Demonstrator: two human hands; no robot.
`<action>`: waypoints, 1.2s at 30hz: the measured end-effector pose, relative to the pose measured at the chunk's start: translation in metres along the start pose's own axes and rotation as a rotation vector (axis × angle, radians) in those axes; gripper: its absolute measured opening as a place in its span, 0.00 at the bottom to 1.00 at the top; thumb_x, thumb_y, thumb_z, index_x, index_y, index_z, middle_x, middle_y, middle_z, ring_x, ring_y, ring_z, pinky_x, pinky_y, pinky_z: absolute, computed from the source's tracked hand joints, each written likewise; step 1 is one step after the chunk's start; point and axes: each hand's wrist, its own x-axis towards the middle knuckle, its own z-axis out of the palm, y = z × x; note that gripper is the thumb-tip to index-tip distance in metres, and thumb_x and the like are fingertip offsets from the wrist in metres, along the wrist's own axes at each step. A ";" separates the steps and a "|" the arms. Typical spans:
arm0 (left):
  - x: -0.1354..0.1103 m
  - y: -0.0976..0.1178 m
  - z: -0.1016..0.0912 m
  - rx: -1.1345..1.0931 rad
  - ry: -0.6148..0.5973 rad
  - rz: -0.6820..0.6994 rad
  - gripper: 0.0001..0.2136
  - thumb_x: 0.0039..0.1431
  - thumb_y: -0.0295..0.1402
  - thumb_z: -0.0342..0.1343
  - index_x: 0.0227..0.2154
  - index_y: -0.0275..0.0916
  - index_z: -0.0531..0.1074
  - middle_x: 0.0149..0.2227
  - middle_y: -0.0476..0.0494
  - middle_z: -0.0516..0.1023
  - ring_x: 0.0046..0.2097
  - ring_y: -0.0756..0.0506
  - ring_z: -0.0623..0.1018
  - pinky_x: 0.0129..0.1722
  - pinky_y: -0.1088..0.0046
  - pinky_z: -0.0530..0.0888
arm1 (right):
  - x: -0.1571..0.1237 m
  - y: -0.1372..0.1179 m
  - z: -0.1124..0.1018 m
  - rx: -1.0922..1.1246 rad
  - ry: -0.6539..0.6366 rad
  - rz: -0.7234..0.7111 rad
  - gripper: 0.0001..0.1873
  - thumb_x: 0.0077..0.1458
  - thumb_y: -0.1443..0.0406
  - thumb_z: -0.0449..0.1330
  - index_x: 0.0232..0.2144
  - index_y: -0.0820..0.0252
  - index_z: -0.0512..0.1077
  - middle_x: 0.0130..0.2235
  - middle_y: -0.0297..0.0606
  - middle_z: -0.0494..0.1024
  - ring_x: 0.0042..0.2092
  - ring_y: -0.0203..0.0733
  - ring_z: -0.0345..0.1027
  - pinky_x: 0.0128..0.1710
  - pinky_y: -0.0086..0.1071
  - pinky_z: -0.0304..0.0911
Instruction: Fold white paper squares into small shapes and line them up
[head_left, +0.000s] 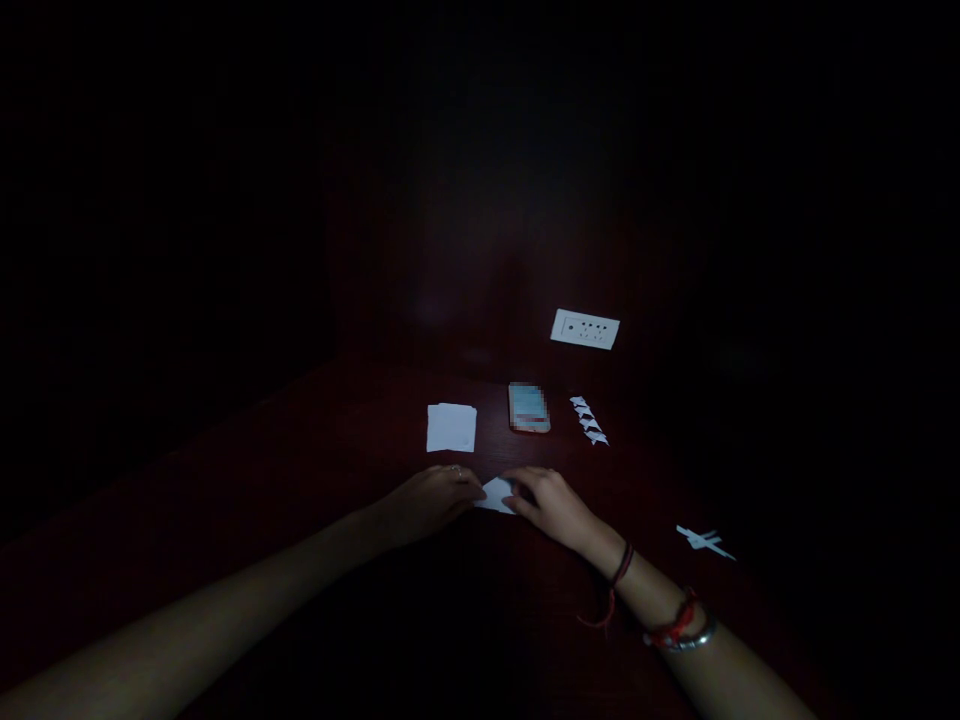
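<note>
Between my two hands a small white piece of paper (495, 496), folded to a triangular shape, lies at the dark red table. The fingers of my left hand (439, 498) are closed on its left corner. My right hand (551, 505), with thread bands and a metal bangle on its wrist and forearm, pinches the right side between thumb and fingers. Just beyond my left hand is a stack of square white paper sheets (451, 428). Farther off to the right, several small folded paper pieces (589, 421) lie in a row.
A phone (529, 408) with a lit, blurred screen lies behind the hands. Thin white paper strips (705, 541) lie crossed at the right on the dark red table (360, 440). A white socket panel (585, 329) is on the back surface. The surroundings are very dark.
</note>
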 end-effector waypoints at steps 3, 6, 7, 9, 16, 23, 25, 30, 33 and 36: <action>-0.002 -0.004 0.001 0.066 0.001 0.101 0.16 0.57 0.26 0.45 0.47 0.48 0.61 0.47 0.48 0.64 0.47 0.46 0.63 0.45 0.70 0.60 | 0.000 0.002 0.001 0.006 -0.024 0.005 0.15 0.52 0.62 0.51 0.42 0.60 0.65 0.35 0.39 0.71 0.36 0.36 0.63 0.38 0.29 0.56; -0.003 0.004 -0.008 0.133 0.019 0.088 0.16 0.57 0.28 0.46 0.47 0.50 0.60 0.46 0.47 0.62 0.46 0.46 0.64 0.43 0.70 0.60 | 0.000 0.004 0.000 -0.026 -0.027 0.022 0.14 0.51 0.61 0.52 0.40 0.59 0.67 0.35 0.39 0.70 0.38 0.38 0.62 0.39 0.30 0.55; -0.003 0.009 -0.012 0.158 0.016 0.065 0.15 0.57 0.29 0.46 0.47 0.50 0.61 0.44 0.46 0.64 0.43 0.46 0.65 0.41 0.71 0.61 | 0.000 0.004 0.000 -0.034 -0.020 0.025 0.15 0.50 0.60 0.53 0.40 0.59 0.67 0.36 0.39 0.69 0.39 0.38 0.61 0.39 0.31 0.55; -0.003 0.019 -0.018 0.218 -0.007 0.039 0.14 0.58 0.30 0.44 0.47 0.48 0.61 0.41 0.46 0.65 0.40 0.47 0.66 0.37 0.71 0.62 | 0.001 0.004 -0.001 -0.042 -0.018 0.016 0.18 0.49 0.60 0.54 0.43 0.58 0.65 0.40 0.39 0.68 0.42 0.40 0.59 0.41 0.32 0.53; -0.006 0.022 -0.005 0.220 0.057 -0.008 0.12 0.59 0.35 0.42 0.45 0.44 0.63 0.43 0.46 0.67 0.44 0.45 0.65 0.41 0.67 0.61 | 0.004 0.002 -0.001 -0.059 -0.056 0.080 0.20 0.48 0.56 0.53 0.43 0.58 0.65 0.38 0.40 0.68 0.42 0.42 0.58 0.40 0.34 0.53; -0.005 0.026 -0.006 0.118 0.016 0.027 0.13 0.58 0.35 0.44 0.46 0.46 0.62 0.46 0.46 0.65 0.46 0.44 0.64 0.42 0.66 0.61 | 0.007 0.004 0.005 0.158 0.001 0.255 0.11 0.43 0.64 0.58 0.32 0.60 0.69 0.29 0.34 0.70 0.30 0.34 0.61 0.31 0.27 0.55; -0.005 0.030 -0.007 0.081 0.004 0.055 0.13 0.58 0.37 0.44 0.46 0.45 0.62 0.47 0.47 0.65 0.47 0.45 0.64 0.44 0.65 0.61 | 0.009 0.006 0.005 0.244 0.005 0.305 0.12 0.41 0.65 0.59 0.33 0.60 0.70 0.27 0.33 0.69 0.28 0.33 0.61 0.29 0.26 0.55; -0.007 0.028 -0.005 -0.002 0.002 0.062 0.15 0.57 0.36 0.45 0.47 0.43 0.61 0.48 0.48 0.66 0.51 0.44 0.60 0.48 0.64 0.59 | 0.013 0.011 0.006 0.560 -0.025 0.439 0.11 0.42 0.66 0.56 0.32 0.63 0.70 0.26 0.33 0.70 0.27 0.32 0.61 0.29 0.26 0.57; -0.007 0.026 -0.010 -0.063 -0.016 0.090 0.12 0.58 0.33 0.45 0.45 0.43 0.63 0.47 0.49 0.67 0.51 0.45 0.61 0.48 0.66 0.59 | 0.015 0.011 0.006 0.739 0.018 0.521 0.16 0.39 0.68 0.58 0.35 0.66 0.68 0.27 0.34 0.71 0.26 0.31 0.61 0.29 0.27 0.58; -0.006 0.029 -0.017 -0.124 -0.020 0.114 0.11 0.58 0.30 0.45 0.43 0.42 0.65 0.46 0.49 0.67 0.50 0.47 0.62 0.47 0.68 0.61 | 0.017 0.011 0.007 0.813 0.039 0.518 0.21 0.35 0.72 0.59 0.38 0.68 0.67 0.25 0.33 0.70 0.25 0.30 0.59 0.29 0.26 0.58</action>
